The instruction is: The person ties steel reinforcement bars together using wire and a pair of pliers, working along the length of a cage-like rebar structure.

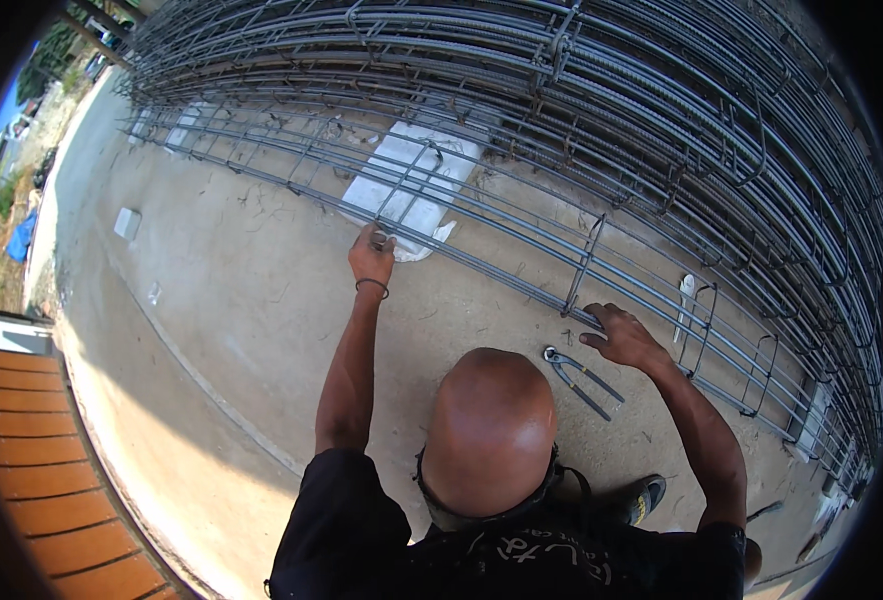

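Where the concrete floor (241, 270) borders a tall stack of steel bars (661, 95), a long, narrow rebar cage (501, 277) lies in front of the stack, slanting from the floor's far left end toward its right edge. Its ribbed, dull grey-blue rods run lengthwise side by side, tied together by thin rectangular stirrups set at intervals; the lens makes the whole length look bowed. About midway it passes over a flat white panel (411, 138) that stands out against the dusty tan floor.

The left hand (371, 262), with a dark band (385, 293) round its wrist, is at the cage's near side beside the panel. Its fingers are bent inward at the nearest rods, though I cannot tell whether they pinch one. The right hand (626, 337) lies over the near rods farther right, just past an upright stirrup, with its thumb spread away from the fingers. Pincers (558, 356) with dark, yellow-marked handles lie on the floor near this hand.

Pale lettering crosses the back of the person's black shirt (361, 510), partly lost in folds.
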A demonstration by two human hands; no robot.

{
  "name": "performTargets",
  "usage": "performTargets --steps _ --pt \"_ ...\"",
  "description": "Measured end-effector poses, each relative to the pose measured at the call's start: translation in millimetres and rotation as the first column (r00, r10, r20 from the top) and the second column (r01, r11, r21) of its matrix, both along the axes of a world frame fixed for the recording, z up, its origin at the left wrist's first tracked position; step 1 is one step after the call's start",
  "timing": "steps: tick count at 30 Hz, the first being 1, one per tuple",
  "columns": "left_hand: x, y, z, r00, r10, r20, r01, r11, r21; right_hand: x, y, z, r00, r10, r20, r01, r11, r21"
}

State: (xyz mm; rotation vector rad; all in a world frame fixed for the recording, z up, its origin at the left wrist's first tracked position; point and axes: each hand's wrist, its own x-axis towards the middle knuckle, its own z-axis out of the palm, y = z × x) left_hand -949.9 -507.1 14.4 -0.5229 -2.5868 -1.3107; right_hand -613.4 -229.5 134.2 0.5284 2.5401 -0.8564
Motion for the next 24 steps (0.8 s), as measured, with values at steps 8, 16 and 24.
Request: performTargets --steps 8,16,24 --pt "-14 1 -2 0.999 -0.032 0.003 0.031 0.995 0.096 -15 -9 0 0.998 -0.040 -0.047 0.041 0.999 0.015" --pt "-17 9 21 0.988 -0.074 -0.138 0.078 0.997 0.018 -21 -3 17 0.995 -0.098 0.009 0.097 0.993 0.064" --pt "-21 -11 10 0.966 -0.152 -0.211 0.124 0.982 -0.140 -19 -9 4 0.997 -0.082 0.000 0.082 0.997 0.010"
